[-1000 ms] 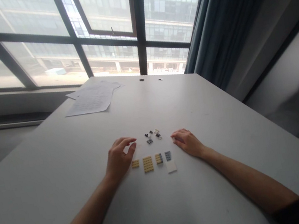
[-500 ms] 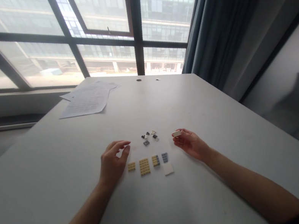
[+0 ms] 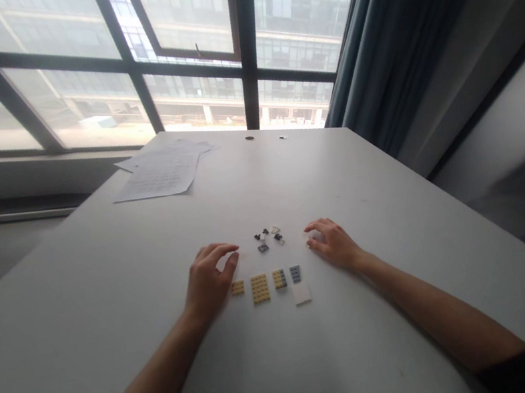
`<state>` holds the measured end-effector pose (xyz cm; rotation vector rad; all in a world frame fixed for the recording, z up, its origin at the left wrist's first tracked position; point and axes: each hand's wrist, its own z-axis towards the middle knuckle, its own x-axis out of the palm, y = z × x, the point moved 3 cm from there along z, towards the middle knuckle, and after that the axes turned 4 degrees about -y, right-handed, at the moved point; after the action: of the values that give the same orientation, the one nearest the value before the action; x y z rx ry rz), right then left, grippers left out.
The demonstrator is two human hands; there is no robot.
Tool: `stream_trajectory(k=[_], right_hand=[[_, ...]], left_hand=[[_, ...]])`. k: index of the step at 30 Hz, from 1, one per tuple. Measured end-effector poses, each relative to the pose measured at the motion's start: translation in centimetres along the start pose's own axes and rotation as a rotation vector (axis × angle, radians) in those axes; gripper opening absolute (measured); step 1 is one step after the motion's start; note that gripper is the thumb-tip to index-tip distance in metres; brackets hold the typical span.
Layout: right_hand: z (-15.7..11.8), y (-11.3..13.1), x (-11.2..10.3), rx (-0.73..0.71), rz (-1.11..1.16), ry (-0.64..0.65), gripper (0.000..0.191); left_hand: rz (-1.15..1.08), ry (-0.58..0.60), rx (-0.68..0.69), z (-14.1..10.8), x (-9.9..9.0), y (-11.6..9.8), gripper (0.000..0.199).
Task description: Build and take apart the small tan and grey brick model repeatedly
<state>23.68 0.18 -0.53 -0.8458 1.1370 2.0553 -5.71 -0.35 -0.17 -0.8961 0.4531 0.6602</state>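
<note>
My left hand rests on the table left of the small bricks, its thumb and fingers apart with nothing between them. Near its wrist lies a small tan plate. My right hand is curled at the right of the pile, around a pale piece that is mostly hidden and hard to make out. Between my hands are small black, grey and white pieces. In a row nearer me lie a larger tan plate, a tan-and-grey piece, a blue-grey plate and a smooth white square.
Printed paper sheets lie at the back left of the white table. Two small round marks or holes are near its far edge. Beyond stand a window and, at the right, a dark blue curtain.
The view has shifted slightly, moving the table items a little rightward in the picture. My right hand has turned, and the studded white plate at its fingertips no longer shows clearly. My left hand keeps its pose.
</note>
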Motion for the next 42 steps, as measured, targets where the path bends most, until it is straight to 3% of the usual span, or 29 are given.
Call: stream_trajectory(k=[3,8,13,22,25,28,36,39,42], right_hand=[[2.0,1.1,0.8,-0.055,-0.003,0.017,0.027],[4.5,3.7,3.2,-0.251,-0.032,0.178,0.027],[5.1,3.7,4.0,-0.207,-0.037,0.186,0.018],[4.7,2.1,2.7,-0.118,-0.084,0.148,0.022],[5.1,2.4,2.9,-0.205,-0.081,0.221,0.033],[5.4,2.6,3.3,-0.256,-0.112,0.318,0.031],[5.6,3.0,3.5,-0.202,-0.19,0.382,0.025],[5.4,3.0,3.0,-0.139,-0.088,0.352,0.023],[4.5,2.8,1.9,0.002,0.257,0.274,0.021]], left_hand=[[0.053,0.03,0.018,0.0,0.0,-0.3,0.023],[0.081,0.055,0.03,-0.1,0.0,-0.4,0.023],[0.071,0.063,0.038,-0.1,0.1,-0.3,0.023],[0.069,0.069,0.044,-0.1,0.2,-0.2,0.022],[0.062,0.068,0.05,-0.1,0.2,-0.1,0.022],[0.053,0.067,0.057,-0.1,0.2,-0.1,0.022],[0.058,0.06,0.077,-0.2,0.2,-0.1,0.022],[0.062,0.05,0.092,-0.1,0.2,-0.2,0.022],[0.073,0.039,0.131,-0.2,0.2,-0.5,0.022]])
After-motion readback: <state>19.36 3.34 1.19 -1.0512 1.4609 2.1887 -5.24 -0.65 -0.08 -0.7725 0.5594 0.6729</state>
